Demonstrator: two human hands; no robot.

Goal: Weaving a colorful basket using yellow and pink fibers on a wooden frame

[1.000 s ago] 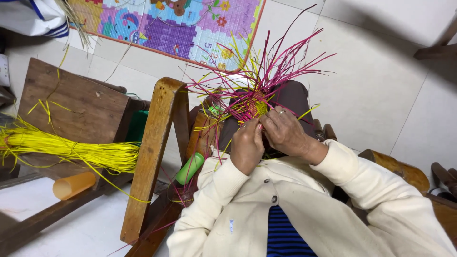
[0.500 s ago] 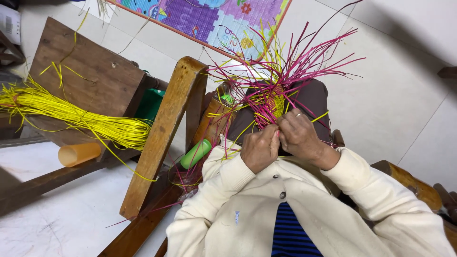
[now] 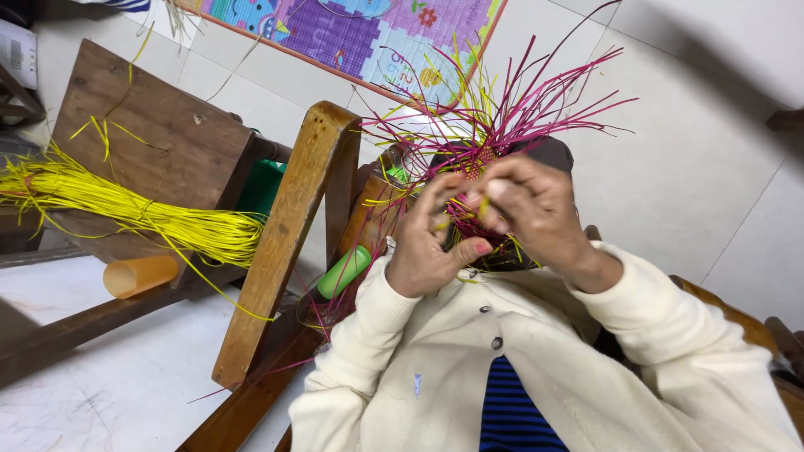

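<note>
Pinching the half-woven pink-and-yellow strip basket between both hands: left hand, right hand level, strips fanning away.

Bright, even indoor light; hands perhaps slightly motion-blurred, edges bent by wide lens.

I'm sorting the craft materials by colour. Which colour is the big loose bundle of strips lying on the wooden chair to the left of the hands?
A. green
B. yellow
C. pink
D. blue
B: the bundle of strips draped across the wooden chair is bright yellow, while the left hand and right hand work mostly pink strands.
</note>
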